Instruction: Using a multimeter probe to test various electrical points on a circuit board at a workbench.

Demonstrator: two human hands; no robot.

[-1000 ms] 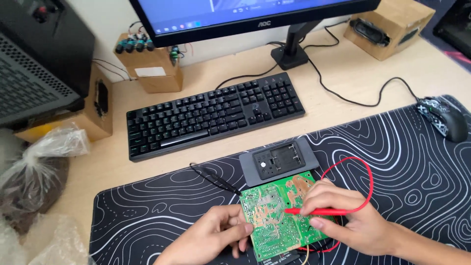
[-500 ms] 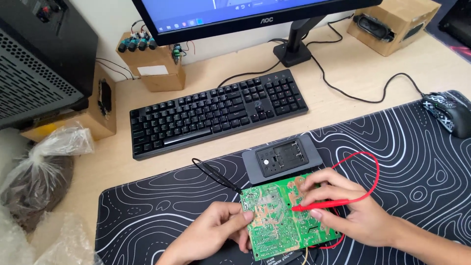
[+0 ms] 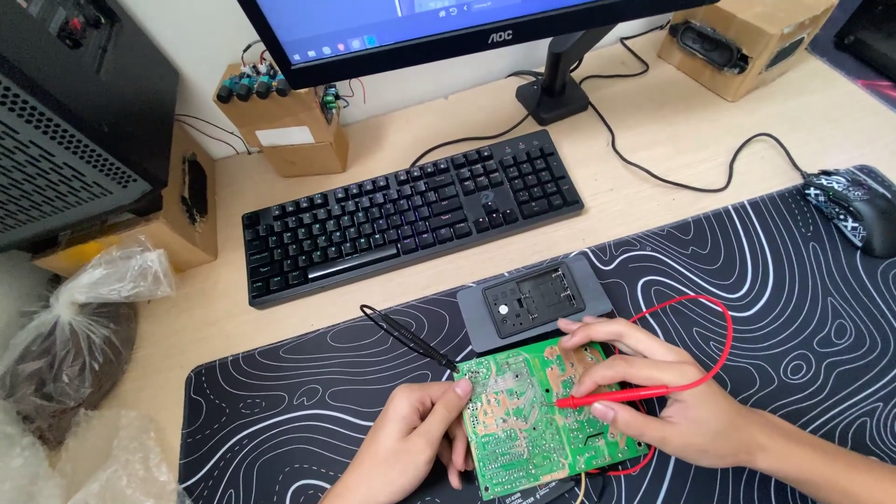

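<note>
A green circuit board (image 3: 523, 411) lies solder side up on the black desk mat (image 3: 280, 420) with white wavy lines. My left hand (image 3: 411, 443) steadies the board's left edge, fingers curled against it. My right hand (image 3: 653, 397) holds a red test probe (image 3: 607, 399) with its tip touching the board's middle. The probe's red lead (image 3: 719, 336) loops off to the right. A black probe (image 3: 406, 334) lies loose on the mat, its tip at the board's upper left corner. A grey meter (image 3: 532, 301) lies face down just behind the board.
A black keyboard (image 3: 411, 210) sits behind the mat, under a monitor (image 3: 439, 33) on a stand. A black mouse (image 3: 854, 207) rests at the right. Cardboard boxes (image 3: 289, 131), a black case (image 3: 75, 112) and plastic bags (image 3: 75, 327) stand at the left.
The view has shifted slightly. My right hand has nudged the red probe tip a little across the board; my left hand stays on the board's left edge.
</note>
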